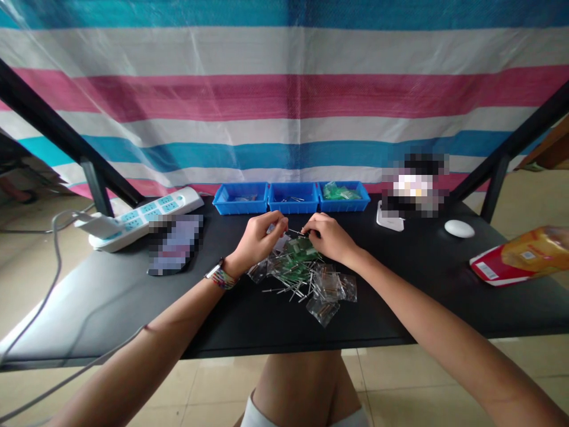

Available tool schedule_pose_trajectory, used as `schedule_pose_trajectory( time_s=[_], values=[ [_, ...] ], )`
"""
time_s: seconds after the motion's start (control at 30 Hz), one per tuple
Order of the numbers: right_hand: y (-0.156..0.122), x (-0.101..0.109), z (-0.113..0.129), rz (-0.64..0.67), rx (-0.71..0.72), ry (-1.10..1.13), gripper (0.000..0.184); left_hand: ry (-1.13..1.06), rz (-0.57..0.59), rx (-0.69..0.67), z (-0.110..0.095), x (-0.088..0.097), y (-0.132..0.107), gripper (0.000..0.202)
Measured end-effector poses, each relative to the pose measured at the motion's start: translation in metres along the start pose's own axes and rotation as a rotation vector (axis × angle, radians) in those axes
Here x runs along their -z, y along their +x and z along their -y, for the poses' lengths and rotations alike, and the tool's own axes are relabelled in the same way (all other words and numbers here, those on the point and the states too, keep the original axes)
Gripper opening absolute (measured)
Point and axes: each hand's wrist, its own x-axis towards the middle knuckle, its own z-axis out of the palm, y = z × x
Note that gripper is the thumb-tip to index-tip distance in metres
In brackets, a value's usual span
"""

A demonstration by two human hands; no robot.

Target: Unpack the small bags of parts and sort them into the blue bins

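My left hand (260,240), with a watch and a braided band at the wrist, is closed in a pinch above the middle of the black table. A thin silver blind rivet (294,231) spans the gap between it and my right hand (331,237), whose thumb and fingertips are closed at the other end. Beneath both hands lies a loose pile of silver blind rivets (297,289) mixed with green pieces (293,261). Clear bags (328,284) with copper-coloured pins inside lie at the pile's right side. The fingertips are partly hidden.
Three blue trays hold small parts: the left tray (240,207), the middle tray (293,207) and the right tray (344,206) with green packets. A power strip (151,216) lies left; a white mouse-shaped object (459,229) and a red-yellow package (520,258) lie right.
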Motion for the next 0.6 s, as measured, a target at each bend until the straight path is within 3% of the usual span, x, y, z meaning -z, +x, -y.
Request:
schedule_pose_trajectory(
  time_s=[0.13,0.33,0.47,0.6],
  values=[
    [0.0,0.005,-0.004,0.036,-0.03,-0.026,0.038,0.006,0.007,-0.001,0.0,0.0,0.0,0.04],
    [-0.001,0.019,-0.009,0.062,-0.065,-0.034,0.022,0.007,0.01,0.012,0.003,-0.001,0.0,0.04],
    [-0.001,0.026,-0.016,0.077,-0.061,0.035,0.021,0.01,0.022,0.016,0.004,-0.001,0.0,0.041],
    [0.001,0.027,-0.017,0.014,-0.077,0.179,0.015,0.011,0.007,0.002,0.005,-0.002,0.0,0.034]
  ],
)
